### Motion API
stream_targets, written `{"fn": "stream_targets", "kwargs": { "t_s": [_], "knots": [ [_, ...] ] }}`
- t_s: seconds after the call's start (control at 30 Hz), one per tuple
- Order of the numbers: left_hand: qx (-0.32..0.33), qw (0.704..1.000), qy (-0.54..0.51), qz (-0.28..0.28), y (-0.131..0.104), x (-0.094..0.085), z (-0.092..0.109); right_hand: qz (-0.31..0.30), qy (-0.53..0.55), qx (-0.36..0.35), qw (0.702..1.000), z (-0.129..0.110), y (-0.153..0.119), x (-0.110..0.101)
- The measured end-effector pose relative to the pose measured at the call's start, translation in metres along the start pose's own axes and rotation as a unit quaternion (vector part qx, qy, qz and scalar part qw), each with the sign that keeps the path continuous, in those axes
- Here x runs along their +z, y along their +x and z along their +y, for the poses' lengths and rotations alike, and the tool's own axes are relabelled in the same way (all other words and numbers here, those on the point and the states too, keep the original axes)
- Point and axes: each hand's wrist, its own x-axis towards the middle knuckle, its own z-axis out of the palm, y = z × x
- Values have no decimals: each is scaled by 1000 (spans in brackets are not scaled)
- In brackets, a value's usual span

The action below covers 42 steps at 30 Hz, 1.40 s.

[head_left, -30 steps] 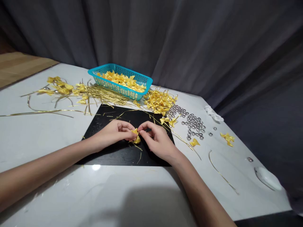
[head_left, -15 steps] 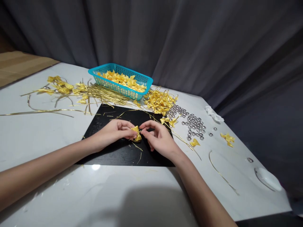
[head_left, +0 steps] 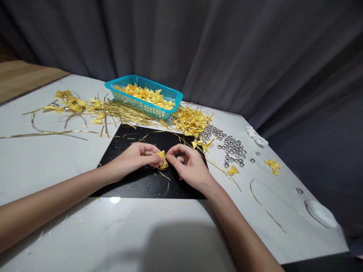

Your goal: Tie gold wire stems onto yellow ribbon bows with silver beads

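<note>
**Yellow bow (head_left: 163, 164) held above a black mat (head_left: 150, 189)**

The left hand (head_left: 140, 156) grips the bow by its left side, between the thumb and the fingers. The bow stands nearly upright over the middle of the mat; whether it touches the mat, I cannot tell. The right hand (head_left: 189, 162) is at the other side of the bow, with thumb and forefinger pinched together on a thin gold strand (head_left: 166, 157) at the bow's middle. The strand is very small here, so how it goes around the bow is not clear.

On the mat, near the hands, lie short gold scraps (head_left: 168, 188). The mat rests on a white counter (head_left: 85, 234). Behind the mat is a blue basket (head_left: 178, 104) with yellow bows (head_left: 147, 95) inside. A bundle of gold wires (head_left: 132, 114) lies just before the basket, and more bows are scattered to the left of this bundle. At the right of the basket there is a bow pile (head_left: 193, 120), and next to it many silver beads (head_left: 234, 147). Farther right, one curved wire (head_left: 266, 209) lies alone. A grey curtain (head_left: 159, 41) hangs behind the counter.
</note>
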Motion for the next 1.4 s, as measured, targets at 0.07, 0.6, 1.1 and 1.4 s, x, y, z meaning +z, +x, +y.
{"fn": "stream_targets", "kwargs": {
  "t_s": [0.07, 0.6, 1.1, 1.4],
  "knots": [
    [4, 1000, 5, -1, 0, 0, 0, -4, 7, 2, 1000, -1, -1, 1],
    [2, 1000, -8, -5, -2, 1, 3, 0, -25, -46, 999, -1, -1, 2],
    [-4, 1000, 13, -12, -2, 1, 4, -27, 4, -42, 999, 1, -2, 1],
    [-6, 1000, -1, -1, -3, 2, 5, -11, -35, -80, 996, -1, -2, -3]
  ]
}}
